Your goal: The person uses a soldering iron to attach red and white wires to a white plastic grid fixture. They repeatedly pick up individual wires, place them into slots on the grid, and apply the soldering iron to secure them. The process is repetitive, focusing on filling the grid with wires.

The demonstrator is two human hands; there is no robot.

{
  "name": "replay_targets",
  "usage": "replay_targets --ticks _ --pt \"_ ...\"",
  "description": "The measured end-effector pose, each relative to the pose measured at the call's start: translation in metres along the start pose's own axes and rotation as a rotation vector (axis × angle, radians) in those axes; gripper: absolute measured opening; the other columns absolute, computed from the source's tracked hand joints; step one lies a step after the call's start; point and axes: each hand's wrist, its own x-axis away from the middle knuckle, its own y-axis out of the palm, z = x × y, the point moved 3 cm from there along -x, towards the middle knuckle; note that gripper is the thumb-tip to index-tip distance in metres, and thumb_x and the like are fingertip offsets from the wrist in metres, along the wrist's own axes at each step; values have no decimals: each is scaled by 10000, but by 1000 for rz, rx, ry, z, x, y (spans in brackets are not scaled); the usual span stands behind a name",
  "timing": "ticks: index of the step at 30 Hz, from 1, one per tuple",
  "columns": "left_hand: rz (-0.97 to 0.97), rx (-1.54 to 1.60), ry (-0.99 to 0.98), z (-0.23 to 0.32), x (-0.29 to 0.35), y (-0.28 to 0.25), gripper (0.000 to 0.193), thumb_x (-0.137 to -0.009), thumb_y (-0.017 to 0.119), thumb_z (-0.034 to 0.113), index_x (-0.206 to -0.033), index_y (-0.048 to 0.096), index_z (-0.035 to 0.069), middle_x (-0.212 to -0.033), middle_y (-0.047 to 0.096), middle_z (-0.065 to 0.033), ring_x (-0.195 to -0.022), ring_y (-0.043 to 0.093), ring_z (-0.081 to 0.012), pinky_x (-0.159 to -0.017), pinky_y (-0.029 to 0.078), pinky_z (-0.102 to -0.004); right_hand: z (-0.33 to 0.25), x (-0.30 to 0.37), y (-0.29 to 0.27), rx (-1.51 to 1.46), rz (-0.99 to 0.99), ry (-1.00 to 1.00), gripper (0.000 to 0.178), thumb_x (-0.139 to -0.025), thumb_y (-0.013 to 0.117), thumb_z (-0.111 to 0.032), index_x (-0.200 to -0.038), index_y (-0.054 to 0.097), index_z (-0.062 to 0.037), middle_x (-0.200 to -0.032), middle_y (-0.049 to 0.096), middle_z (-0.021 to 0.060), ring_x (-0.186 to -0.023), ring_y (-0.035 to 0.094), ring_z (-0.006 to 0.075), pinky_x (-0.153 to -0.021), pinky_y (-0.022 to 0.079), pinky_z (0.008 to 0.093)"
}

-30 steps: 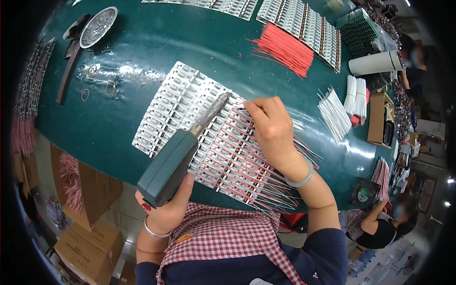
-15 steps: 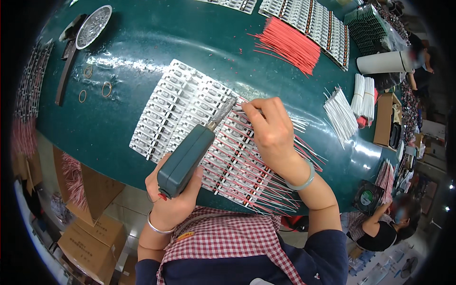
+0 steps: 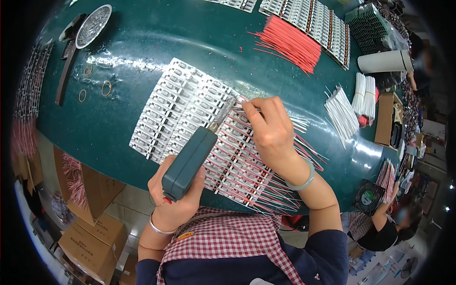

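My left hand (image 3: 176, 202) is wrapped round a dark green gun-shaped tool (image 3: 190, 164) with a short brass-coloured tip. The tool points up and right to the top end of a white panel (image 3: 164, 102) made of rows of small identical parts. My right hand (image 3: 271, 130) pinches the end of a thin wire (image 3: 242, 100) there, close to the tool's tip. Along the panel's right half, several red and white wires (image 3: 247, 175) lie attached, their loose ends spread right. The exact contact at the tip is hard to make out.
A bundle of red wires (image 3: 289, 45) and more panels (image 3: 308, 23) lie at the far side. White wires (image 3: 341, 116) and an open carton (image 3: 388, 118) are on the right. A metal dish (image 3: 94, 27) stands far left. A small black fan (image 3: 369, 197) sits near a co-worker.
My left hand and the tool have shifted slightly right. My right hand keeps its pinch in nearly the same place.
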Motion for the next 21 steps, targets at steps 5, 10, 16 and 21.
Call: replay_targets --ticks 5,10,16,21 --pt "12 -13 16 0 3 -4 146 -768 716 -52 -908 677 -66 -797 629 -98 -624 601 -158 -568 467 -266 -1 0 0 7 4 -1 357 -662 639 18 -1015 646 73 -964 597 144 -837 567 278 -659 501 352" --pt "13 -20 12 2 3 -5 177 -757 711 -57 -930 681 -78 -841 653 -131 -656 635 -196 -603 499 -278 -1 1 1 21 15 -3 349 -663 639 12 -1007 645 72 -965 598 144 -844 573 277 -661 504 353" --pt "25 -24 26 1 7 -8 199 -754 718 -58 -949 683 -82 -880 674 -145 -688 657 -209 -625 512 -286 -3 2 -2 10 45 -18 356 -661 644 6 -1010 643 78 -962 599 147 -845 576 281 -667 505 361" --pt "22 -18 15 -1 10 -9 184 -768 724 -55 -948 685 -72 -868 671 -129 -689 645 -179 -615 498 -272 -10 5 -3 -28 12 -4 374 -672 644 6 -1035 638 98 -961 599 157 -846 578 291 -684 509 369"
